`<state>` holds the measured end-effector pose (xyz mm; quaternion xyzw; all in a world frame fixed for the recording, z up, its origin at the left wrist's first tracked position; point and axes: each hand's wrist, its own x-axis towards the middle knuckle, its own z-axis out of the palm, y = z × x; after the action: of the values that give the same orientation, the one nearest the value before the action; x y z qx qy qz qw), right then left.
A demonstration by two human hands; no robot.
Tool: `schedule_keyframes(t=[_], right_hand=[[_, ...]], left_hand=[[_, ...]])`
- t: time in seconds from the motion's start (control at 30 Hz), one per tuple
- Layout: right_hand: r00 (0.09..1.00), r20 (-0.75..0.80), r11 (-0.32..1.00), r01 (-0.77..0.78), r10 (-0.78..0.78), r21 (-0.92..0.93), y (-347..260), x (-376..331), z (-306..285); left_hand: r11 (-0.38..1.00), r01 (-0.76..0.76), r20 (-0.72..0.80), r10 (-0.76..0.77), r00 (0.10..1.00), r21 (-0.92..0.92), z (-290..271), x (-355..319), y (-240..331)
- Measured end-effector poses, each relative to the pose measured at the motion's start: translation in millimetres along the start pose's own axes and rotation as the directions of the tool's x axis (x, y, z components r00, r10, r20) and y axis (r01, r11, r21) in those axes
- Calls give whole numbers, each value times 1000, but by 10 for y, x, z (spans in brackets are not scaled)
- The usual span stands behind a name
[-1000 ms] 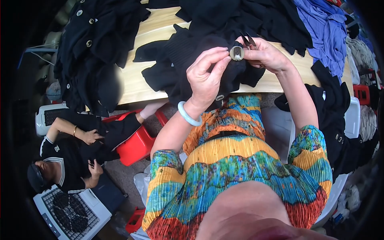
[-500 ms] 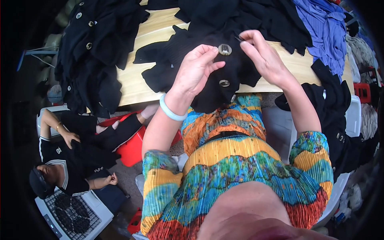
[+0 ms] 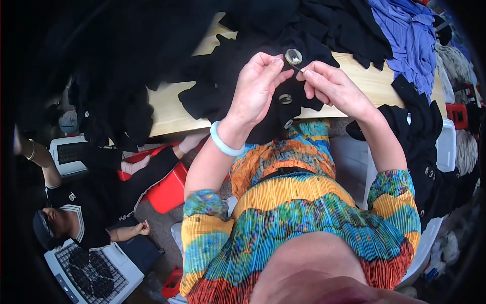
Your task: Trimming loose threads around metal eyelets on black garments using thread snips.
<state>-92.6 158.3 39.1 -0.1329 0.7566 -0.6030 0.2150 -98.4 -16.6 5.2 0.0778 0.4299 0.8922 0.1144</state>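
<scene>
My left hand (image 3: 257, 86), a pale bangle on its wrist, pinches the black knit garment (image 3: 255, 121) next to a large round button (image 3: 293, 57). The button is pale-rimmed and tilted up. My right hand (image 3: 331, 86) is just right of it, thumb and forefinger closed on a thin dark tool (image 3: 298, 69). The tool points at the button's lower edge; whether it touches cannot be made out, and its exact kind is too small to tell. Below, a second button (image 3: 285, 99) and a third button (image 3: 288, 123) sit on the garment, which hangs over the table edge toward my lap.
A light wooden table (image 3: 174, 109) carries more black garments (image 3: 349, 25) and a blue-purple garment (image 3: 407, 40) at the far right. Black clothing with buttons (image 3: 422, 121) drapes over a pale bin (image 3: 448, 147). At left a co-worker (image 3: 96, 202) sits near a red stool (image 3: 169, 190).
My right hand has come down and left, bringing the thin tool to the button. The button has tilted. At left, the co-worker's arm has risen and a dark blurred garment sweeps over the table.
</scene>
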Motion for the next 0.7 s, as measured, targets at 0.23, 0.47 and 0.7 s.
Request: schedule_keyframes(t=[0.23,0.47,0.7], right_hand=[[998,10,997,-66,65,37,-42,41,-30],[999,12,996,-38,37,86,57,76,2],[979,-140,977,169,-151,132,69,41,-50]], left_hand=[[999,-22,23,21,1000,40,0,-19,-49],[995,-37,55,31,998,98,-60,-47,-101],[995,47,70,-41,997,-86,-266,-13,17]])
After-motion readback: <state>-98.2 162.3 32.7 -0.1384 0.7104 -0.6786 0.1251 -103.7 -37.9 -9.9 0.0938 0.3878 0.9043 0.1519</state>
